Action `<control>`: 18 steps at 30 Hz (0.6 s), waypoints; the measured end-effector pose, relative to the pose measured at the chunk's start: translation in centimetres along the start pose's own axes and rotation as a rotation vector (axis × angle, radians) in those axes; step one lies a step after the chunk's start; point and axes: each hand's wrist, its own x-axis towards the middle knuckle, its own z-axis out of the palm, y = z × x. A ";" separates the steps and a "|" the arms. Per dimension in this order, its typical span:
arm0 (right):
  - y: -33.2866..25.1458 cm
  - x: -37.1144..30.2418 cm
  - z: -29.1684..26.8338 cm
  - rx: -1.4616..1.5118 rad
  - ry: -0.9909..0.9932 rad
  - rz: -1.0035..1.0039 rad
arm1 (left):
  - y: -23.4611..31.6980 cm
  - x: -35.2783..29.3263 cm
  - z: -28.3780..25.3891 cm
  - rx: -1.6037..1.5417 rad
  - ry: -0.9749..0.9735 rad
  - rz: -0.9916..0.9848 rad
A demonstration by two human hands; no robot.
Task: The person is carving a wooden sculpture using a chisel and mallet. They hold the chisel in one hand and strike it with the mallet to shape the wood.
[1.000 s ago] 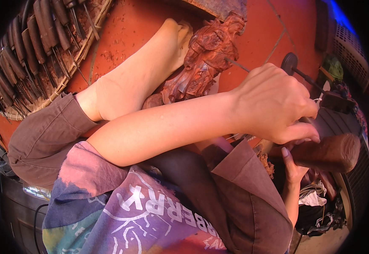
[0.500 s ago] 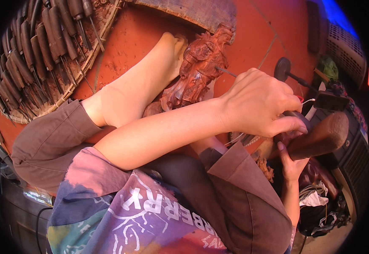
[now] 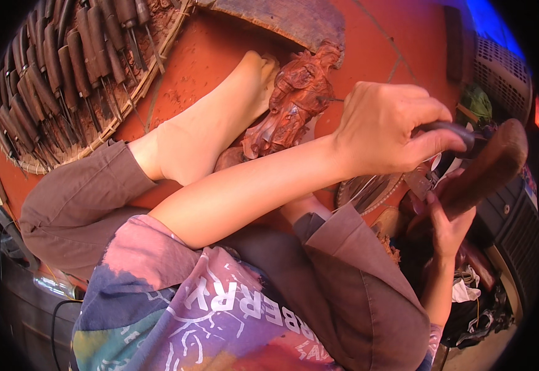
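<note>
My left hand [image 3: 393, 127] is closed around the dark handle of a chisel [image 3: 452, 130]. The thin shaft comes out past my knuckles and its end meets or nearly meets a reddish-brown carved wooden figure [image 3: 297, 99]; the exact contact is too small to tell. The carving lies tilted beside my bare foot [image 3: 201, 117]. Lower right, my right hand [image 3: 452, 216] grips a dark wooden mallet [image 3: 492, 173], whose thick rounded end stands apart from the chisel's handle end. Part of the mallet is hidden behind my right hand.
A round woven tray [image 3: 143, 96] with many wooden-handled carving tools lies at upper left. A thick wooden slab [image 3: 282, 18] sits beyond the carving. At right are a perforated plastic basket [image 3: 504, 74] and a dark case [image 3: 517, 210]. Wood chips dot the red tiled floor [image 3: 368, 43].
The mallet in my right hand has moved up and to the right, widening the gap from the chisel handle. My left hand, with the chisel, has shifted slightly up and right.
</note>
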 end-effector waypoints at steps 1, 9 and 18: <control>-0.4 0.3 0.1 0.007 0.007 -0.023 | 0.0 0.3 0.1 -0.011 0.068 0.020; -9.6 4.6 2.9 -0.361 0.186 0.001 | -1.0 1.9 0.0 -0.003 0.403 0.057; -10.9 4.5 2.3 -0.613 0.257 -0.057 | 0.1 2.7 0.5 -0.033 0.659 0.103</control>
